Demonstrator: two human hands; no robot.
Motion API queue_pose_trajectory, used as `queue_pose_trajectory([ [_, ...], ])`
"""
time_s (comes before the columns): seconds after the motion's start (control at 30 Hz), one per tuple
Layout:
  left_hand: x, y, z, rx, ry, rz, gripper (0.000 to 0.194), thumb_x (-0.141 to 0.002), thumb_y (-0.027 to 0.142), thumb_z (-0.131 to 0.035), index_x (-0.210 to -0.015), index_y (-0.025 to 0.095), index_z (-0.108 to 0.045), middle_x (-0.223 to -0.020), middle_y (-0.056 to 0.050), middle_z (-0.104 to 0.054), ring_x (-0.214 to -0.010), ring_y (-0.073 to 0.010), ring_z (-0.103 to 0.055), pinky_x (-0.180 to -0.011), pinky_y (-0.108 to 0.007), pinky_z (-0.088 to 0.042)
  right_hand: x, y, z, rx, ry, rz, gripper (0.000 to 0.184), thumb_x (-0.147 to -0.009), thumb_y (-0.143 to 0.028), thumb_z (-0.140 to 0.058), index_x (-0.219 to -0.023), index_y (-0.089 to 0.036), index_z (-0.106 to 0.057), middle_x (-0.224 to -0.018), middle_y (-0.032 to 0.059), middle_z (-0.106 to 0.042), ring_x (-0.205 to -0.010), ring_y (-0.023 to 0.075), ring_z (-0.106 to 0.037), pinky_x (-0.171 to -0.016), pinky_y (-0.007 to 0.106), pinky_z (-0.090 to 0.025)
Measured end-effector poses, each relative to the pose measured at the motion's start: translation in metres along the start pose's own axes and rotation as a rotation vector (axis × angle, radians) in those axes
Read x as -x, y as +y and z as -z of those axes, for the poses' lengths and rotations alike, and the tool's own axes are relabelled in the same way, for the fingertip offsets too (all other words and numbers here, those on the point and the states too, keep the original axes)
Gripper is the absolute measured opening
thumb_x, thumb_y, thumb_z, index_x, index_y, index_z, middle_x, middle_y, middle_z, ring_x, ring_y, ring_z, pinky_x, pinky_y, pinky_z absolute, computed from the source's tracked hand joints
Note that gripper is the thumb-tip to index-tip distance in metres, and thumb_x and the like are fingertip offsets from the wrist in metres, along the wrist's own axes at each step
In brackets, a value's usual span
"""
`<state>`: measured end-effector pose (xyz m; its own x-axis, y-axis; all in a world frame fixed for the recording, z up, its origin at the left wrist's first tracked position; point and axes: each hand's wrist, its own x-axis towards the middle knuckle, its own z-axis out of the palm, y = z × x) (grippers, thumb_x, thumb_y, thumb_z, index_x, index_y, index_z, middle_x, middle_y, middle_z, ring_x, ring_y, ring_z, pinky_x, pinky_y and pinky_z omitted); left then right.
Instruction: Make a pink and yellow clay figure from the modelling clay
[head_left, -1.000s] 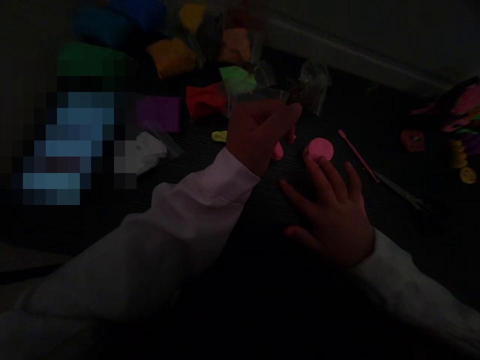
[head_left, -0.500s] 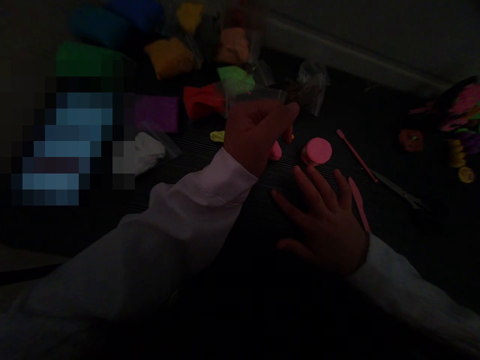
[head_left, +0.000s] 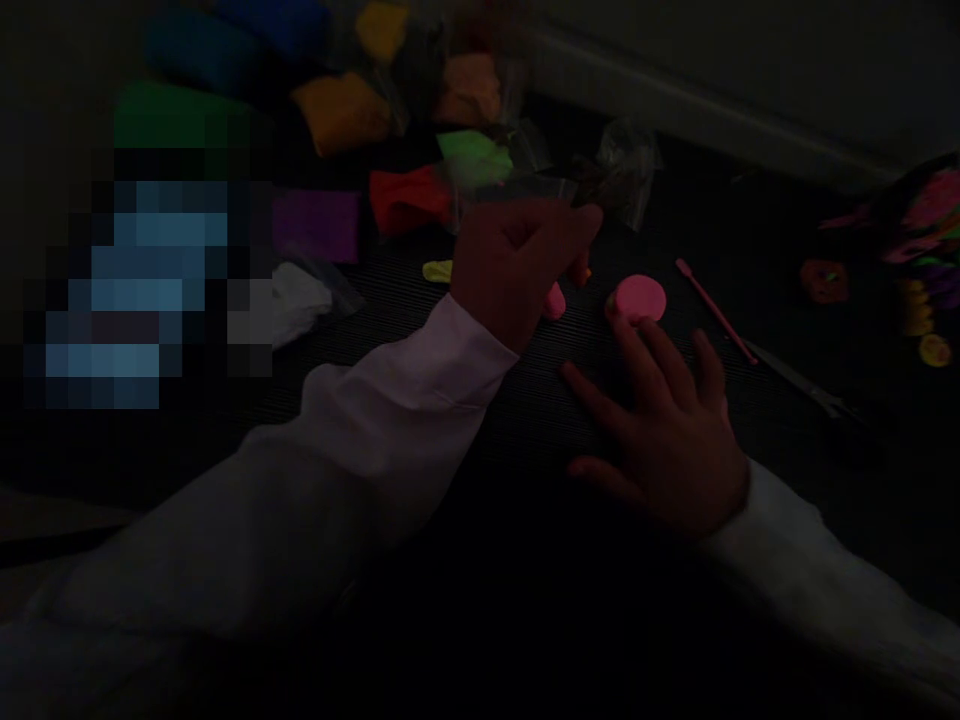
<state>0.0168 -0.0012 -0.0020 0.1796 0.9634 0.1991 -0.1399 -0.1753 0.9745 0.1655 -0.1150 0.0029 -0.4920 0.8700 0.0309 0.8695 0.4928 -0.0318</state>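
Table (head_left: 525,420): dark, grained, lying under pink disc (head_left: 640,299)
Room: dim; grey ledge (head_left: 675,105) running behind disc
Clear bag (head_left: 636,178): sitting behind disc, holding something dark
Green-filled bag (head_left: 476,155): lying behind-left of disc
Left hand (head_left: 514,265): hanging left of disc, bunched; can't tell if pinching anything
Right hand (head_left: 667,435): holding fingers spread, tips overlapping disc's near edge

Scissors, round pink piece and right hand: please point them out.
Scissors (head_left: 814,392): head view, on the blades.
Round pink piece (head_left: 640,299): head view, on its top face.
Right hand (head_left: 671,435): head view, on its back.
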Motion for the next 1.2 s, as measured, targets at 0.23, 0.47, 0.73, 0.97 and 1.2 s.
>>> queue_pose_trajectory([
  [0.23,-0.0014,-0.0046,-0.0018,0.022,0.024,-0.077,0.034,-0.074,0.038,-0.052,-0.044,0.022,-0.057,-0.036,0.000,-0.051,-0.028,-0.0107,-0.040,-0.031,-0.028,-0.021,0.0001,0.0005,-0.0005,-0.012,-0.003,0.001,0.066,-0.073,-0.065,-0.038,-0.128,-0.030,-0.037,-0.144,0.0136,-0.017,-0.130,0.0344,-0.016,-0.098,0.060,-0.008],
  [0.47,-0.0018,-0.0051,-0.0020,0.060,0.005,-0.093,0.034,-0.074,0.036,-0.053,-0.044,0.021,-0.058,-0.037,0.000,-0.051,-0.028,-0.0083,-0.039,-0.029,-0.027,-0.019,-0.0008,-0.0001,-0.0008,-0.027,-0.019,0.018,0.066,-0.072,-0.065,-0.040,-0.128,-0.031,-0.037,-0.145,0.0123,-0.017,-0.129,0.0353,-0.018,-0.097,0.060,-0.010],
  [0.73,-0.0024,-0.0062,-0.0017,0.088,-0.005,-0.110,0.035,-0.076,0.034,-0.052,-0.045,0.019,-0.058,-0.036,0.001,-0.051,-0.027,-0.0085,-0.040,-0.027,-0.027,-0.016,-0.0008,-0.0012,0.0009,-0.021,-0.024,-0.002,0.065,-0.072,-0.065,-0.040,-0.128,-0.031,-0.038,-0.144,0.0128,-0.016,-0.129,0.0349,-0.019,-0.098,0.060,-0.010],
  [0.97,-0.0037,-0.0073,-0.0019,0.082,-0.009,-0.106,0.036,-0.075,0.037,-0.052,-0.044,0.019,-0.058,-0.035,0.001,-0.050,-0.026,-0.0078,-0.039,-0.027,-0.026,-0.017,-0.0007,-0.0035,0.0000,-0.010,-0.012,-0.021,0.066,-0.072,-0.066,-0.039,-0.128,-0.031,-0.038,-0.145,0.0129,-0.015,-0.129,0.0353,-0.018,-0.097,0.061,-0.009],
  [1.2,-0.0001,-0.0041,-0.0014,0.046,-0.007,-0.086,0.035,-0.078,0.034,-0.050,-0.047,0.020,-0.058,-0.038,0.001,-0.052,-0.029,-0.0083,-0.041,-0.029,-0.026,-0.020,0.0006,0.0038,0.0003,0.020,0.074,-0.049,0.068,-0.072,-0.063,-0.042,-0.130,-0.027,-0.036,-0.146,0.0121,-0.006,-0.128,0.0401,-0.017,-0.096,0.062,-0.012],
])
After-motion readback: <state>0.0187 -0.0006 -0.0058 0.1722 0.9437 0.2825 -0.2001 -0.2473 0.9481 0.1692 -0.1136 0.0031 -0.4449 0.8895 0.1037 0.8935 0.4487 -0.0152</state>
